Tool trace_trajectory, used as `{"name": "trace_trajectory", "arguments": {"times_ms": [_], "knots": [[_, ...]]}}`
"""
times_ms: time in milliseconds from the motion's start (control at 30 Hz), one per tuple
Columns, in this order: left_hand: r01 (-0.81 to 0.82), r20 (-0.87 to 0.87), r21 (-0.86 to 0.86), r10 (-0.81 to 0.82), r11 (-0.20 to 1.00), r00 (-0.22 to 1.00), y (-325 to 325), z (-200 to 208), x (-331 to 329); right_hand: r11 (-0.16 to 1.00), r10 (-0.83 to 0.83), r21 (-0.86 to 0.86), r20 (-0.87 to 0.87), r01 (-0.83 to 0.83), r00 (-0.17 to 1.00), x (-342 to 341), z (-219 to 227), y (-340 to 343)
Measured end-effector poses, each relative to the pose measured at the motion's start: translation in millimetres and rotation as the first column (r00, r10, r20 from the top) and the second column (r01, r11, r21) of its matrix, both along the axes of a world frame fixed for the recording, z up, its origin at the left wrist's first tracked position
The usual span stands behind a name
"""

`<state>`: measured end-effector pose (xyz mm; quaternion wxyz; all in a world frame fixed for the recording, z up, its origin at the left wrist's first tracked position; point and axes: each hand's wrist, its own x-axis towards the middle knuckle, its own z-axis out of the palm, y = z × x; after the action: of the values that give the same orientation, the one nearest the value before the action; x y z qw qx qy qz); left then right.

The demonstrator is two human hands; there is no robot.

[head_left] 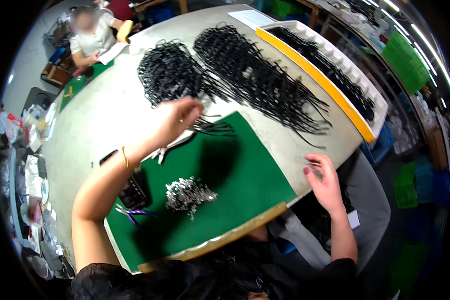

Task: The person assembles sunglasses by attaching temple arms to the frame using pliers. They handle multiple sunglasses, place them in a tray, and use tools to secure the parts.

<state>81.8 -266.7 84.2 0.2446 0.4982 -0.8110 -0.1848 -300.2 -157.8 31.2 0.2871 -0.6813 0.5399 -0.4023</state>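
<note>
Black clothing (210, 275) fills the lower edge, and both bare forearms reach out from its sleeves. On the left, the arm wears a gold bracelet (125, 157) and stretches over the green mat (252, 185). Its left hand (180, 114) is curled near the near end of the left bunch (167, 72) of black cords; whether it grips one, I cannot tell. Some loose cords (215, 127) hang or lie just beside it, over the mat's far part. The right hand (325, 182) is free, fingers loosely bent and thumb apart, to the right of the mat. Silvery pieces (187, 196) sit heaped on the mat, with purple pliers (135, 212) to their left. Beyond, the right bunch (257, 75) lies beside a yellow-sided tray (315, 75) of more black strands. At far left, a co-worker (97, 35) holds something white.
</note>
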Motion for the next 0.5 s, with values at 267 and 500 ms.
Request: {"name": "trace_trajectory", "arguments": {"times_ms": [267,500], "knots": [[-0.689,-0.036,-0.067,0.688,0.722,0.725,-275.2,-60.3,281.5,0.886,0.292,-0.134,-0.581,-0.443,0.759,202.5,-6.2,-140.6],[-0.522,-0.281,0.082,0.522,0.849,0.805,-359.3,-91.1,248.9,0.897,0.213,-0.157,-0.665,-0.413,0.716,263.5,-35.7,-177.8]]}}
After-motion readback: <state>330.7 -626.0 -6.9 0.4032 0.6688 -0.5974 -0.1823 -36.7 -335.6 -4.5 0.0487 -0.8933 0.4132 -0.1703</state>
